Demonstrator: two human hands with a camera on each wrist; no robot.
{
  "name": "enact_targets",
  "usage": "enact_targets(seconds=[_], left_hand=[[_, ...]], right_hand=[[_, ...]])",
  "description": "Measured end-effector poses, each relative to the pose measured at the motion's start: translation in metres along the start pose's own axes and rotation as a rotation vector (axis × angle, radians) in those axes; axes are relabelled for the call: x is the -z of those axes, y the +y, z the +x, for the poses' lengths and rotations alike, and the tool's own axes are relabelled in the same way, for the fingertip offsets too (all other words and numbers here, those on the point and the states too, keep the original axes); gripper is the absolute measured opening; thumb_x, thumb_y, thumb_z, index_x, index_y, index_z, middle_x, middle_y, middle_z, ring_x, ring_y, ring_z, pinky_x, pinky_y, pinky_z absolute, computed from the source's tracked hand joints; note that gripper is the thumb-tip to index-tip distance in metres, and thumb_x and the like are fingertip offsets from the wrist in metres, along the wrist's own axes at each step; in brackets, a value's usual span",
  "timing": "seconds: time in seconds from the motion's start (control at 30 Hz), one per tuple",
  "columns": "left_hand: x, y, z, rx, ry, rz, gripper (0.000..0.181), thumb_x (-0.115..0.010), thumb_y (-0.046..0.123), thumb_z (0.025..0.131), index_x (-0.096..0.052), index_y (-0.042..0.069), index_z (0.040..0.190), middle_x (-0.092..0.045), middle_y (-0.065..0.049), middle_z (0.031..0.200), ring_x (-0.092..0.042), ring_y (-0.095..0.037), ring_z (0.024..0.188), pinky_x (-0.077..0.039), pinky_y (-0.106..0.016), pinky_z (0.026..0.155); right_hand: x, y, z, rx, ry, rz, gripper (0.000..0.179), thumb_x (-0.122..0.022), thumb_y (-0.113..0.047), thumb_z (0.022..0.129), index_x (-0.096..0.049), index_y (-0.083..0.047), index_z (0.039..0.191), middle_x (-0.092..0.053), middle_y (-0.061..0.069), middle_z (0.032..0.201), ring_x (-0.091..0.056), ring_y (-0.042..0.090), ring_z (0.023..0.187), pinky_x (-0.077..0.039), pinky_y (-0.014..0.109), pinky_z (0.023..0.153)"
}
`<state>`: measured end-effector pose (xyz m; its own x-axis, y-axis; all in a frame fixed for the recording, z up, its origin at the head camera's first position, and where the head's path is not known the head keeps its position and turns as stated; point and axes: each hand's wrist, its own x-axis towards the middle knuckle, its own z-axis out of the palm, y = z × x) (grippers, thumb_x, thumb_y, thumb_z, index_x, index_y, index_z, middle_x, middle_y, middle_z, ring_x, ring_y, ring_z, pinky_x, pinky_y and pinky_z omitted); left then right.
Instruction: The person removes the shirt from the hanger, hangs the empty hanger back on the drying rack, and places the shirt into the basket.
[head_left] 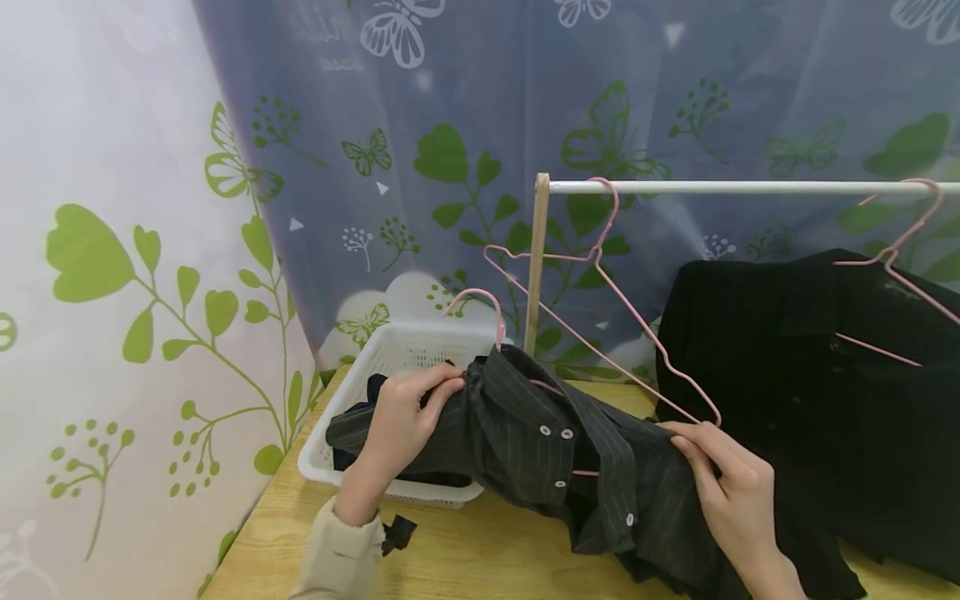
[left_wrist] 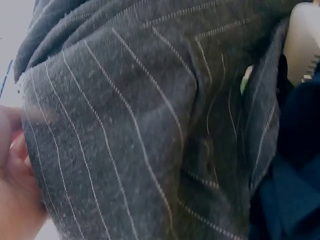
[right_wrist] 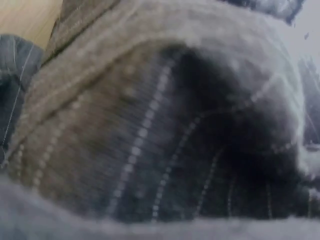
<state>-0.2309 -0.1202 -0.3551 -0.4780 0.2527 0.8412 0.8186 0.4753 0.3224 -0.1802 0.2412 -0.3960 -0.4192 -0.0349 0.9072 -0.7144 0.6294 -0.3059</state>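
Observation:
A dark grey pinstriped shirt (head_left: pixel 517 442) with white buttons hangs on a pink hanger (head_left: pixel 498 321), whose hook rises above the collar. My left hand (head_left: pixel 401 417) pinches one shoulder of the shirt between thumb and fingers, in front of the basket. At the other shoulder my right hand (head_left: pixel 731 487) pinches the cloth. Striped cloth (left_wrist: pixel 110 130) fills the left wrist view, with part of the left hand (left_wrist: pixel 20 175) at its edge. In the right wrist view, blurred striped cloth (right_wrist: pixel 150 125) covers most of the picture.
A white plastic basket (head_left: pixel 318 467) with dark clothes stands on the wooden table (head_left: pixel 480 554). Behind the shirt, a bare pink hanger (head_left: pixel 637 312) hangs from a rack's white rail (head_left: pixel 712 187). A black garment (head_left: pixel 765 358) hangs at the right. A patterned curtain (head_left: pixel 465 92) stands behind.

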Motion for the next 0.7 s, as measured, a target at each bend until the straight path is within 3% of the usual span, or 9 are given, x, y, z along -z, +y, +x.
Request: enact_targets(seconds=[0.13, 0.23, 0.3, 0.37, 0.43, 0.47, 0.53, 0.6, 0.7], left_hand=[[0.006, -0.007, -0.001, 0.004, -0.048, 0.01, 0.01, -0.071, 0.001, 0.092, -0.076, 0.007, 0.098, -0.076, -0.005, 0.087, -0.04, 0.0, 0.048, -0.04, -0.021, 0.051], [0.01, -0.011, -0.002, 0.005, -0.074, 0.001, 0.012, -0.071, -0.001, 0.091, -0.076, 0.007, 0.099, -0.076, -0.005, 0.091, -0.056, -0.004, 0.057, -0.049, -0.024, 0.058], [0.012, -0.011, -0.002, 0.001, -0.086, -0.009, 0.013, -0.072, -0.001, 0.09, -0.075, 0.007, 0.099, -0.076, -0.005, 0.091, -0.064, -0.009, 0.065, -0.053, -0.027, 0.062], [0.012, -0.009, -0.001, 0.002, -0.096, -0.008, 0.011, -0.071, 0.0, 0.091, -0.075, 0.007, 0.099, -0.076, -0.005, 0.091, -0.067, -0.01, 0.07, -0.054, -0.029, 0.065], [0.01, -0.007, 0.001, 0.016, -0.098, 0.002, 0.009, -0.07, 0.002, 0.093, -0.075, 0.008, 0.098, -0.075, -0.004, 0.089, -0.062, -0.008, 0.062, -0.052, -0.027, 0.061], [0.008, -0.005, 0.002, 0.022, -0.097, 0.01, 0.008, -0.07, 0.003, 0.093, -0.075, 0.008, 0.098, -0.075, -0.004, 0.088, -0.059, -0.007, 0.059, -0.05, -0.027, 0.059], [0.005, -0.001, 0.003, 0.035, -0.098, 0.033, 0.007, -0.069, 0.006, 0.095, -0.075, 0.009, 0.097, -0.075, -0.003, 0.087, -0.057, -0.005, 0.058, -0.049, -0.026, 0.058], [0.001, 0.003, 0.004, 0.038, -0.103, 0.05, 0.007, -0.069, 0.007, 0.095, -0.075, 0.01, 0.097, -0.075, -0.002, 0.087, -0.055, -0.004, 0.056, -0.047, -0.024, 0.057], [-0.004, 0.011, 0.007, 0.026, -0.106, 0.06, 0.007, -0.069, 0.009, 0.096, -0.075, 0.009, 0.099, -0.075, -0.002, 0.089, -0.056, -0.005, 0.057, -0.047, -0.023, 0.057]], right_hand=[[0.007, -0.003, 0.005, -0.088, 0.024, -0.074, 0.009, -0.072, 0.004, 0.09, -0.078, 0.0, 0.093, -0.076, 0.005, 0.089, -0.057, -0.018, 0.08, -0.042, 0.002, 0.076], [0.016, -0.002, 0.014, -0.15, 0.042, -0.157, 0.011, -0.074, 0.007, 0.088, -0.079, -0.002, 0.093, -0.076, 0.005, 0.087, -0.05, -0.022, 0.072, -0.038, 0.002, 0.07], [0.02, -0.002, 0.019, -0.161, 0.035, -0.212, 0.013, -0.075, 0.006, 0.087, -0.08, -0.004, 0.095, -0.077, 0.008, 0.086, -0.042, -0.019, 0.06, -0.031, 0.004, 0.061], [0.023, -0.003, 0.022, -0.151, 0.006, -0.244, 0.018, -0.075, 0.004, 0.088, -0.08, -0.006, 0.102, -0.077, 0.011, 0.091, -0.043, -0.018, 0.06, -0.031, 0.006, 0.057], [0.022, -0.008, 0.021, -0.143, -0.006, -0.258, 0.023, -0.074, 0.0, 0.09, -0.078, -0.008, 0.112, -0.077, 0.012, 0.098, -0.044, -0.018, 0.064, -0.032, 0.005, 0.059], [0.019, -0.013, 0.02, -0.126, 0.003, -0.248, 0.024, -0.074, -0.005, 0.093, -0.077, -0.008, 0.116, -0.077, 0.012, 0.1, -0.048, -0.015, 0.067, -0.034, 0.004, 0.062], [0.011, -0.024, 0.017, -0.1, 0.017, -0.214, 0.03, -0.071, -0.021, 0.097, -0.073, -0.009, 0.124, -0.075, 0.011, 0.111, -0.059, -0.005, 0.089, -0.04, 0.004, 0.083], [-0.001, -0.037, 0.013, -0.062, 0.014, -0.205, 0.047, -0.068, -0.042, 0.098, -0.069, -0.009, 0.131, -0.071, 0.013, 0.119, -0.062, 0.011, 0.105, -0.036, 0.009, 0.101], [-0.019, -0.05, 0.008, -0.023, -0.059, -0.268, 0.07, -0.057, -0.061, 0.097, -0.058, -0.009, 0.143, -0.062, 0.015, 0.134, -0.056, 0.036, 0.114, -0.036, 0.034, 0.11]])
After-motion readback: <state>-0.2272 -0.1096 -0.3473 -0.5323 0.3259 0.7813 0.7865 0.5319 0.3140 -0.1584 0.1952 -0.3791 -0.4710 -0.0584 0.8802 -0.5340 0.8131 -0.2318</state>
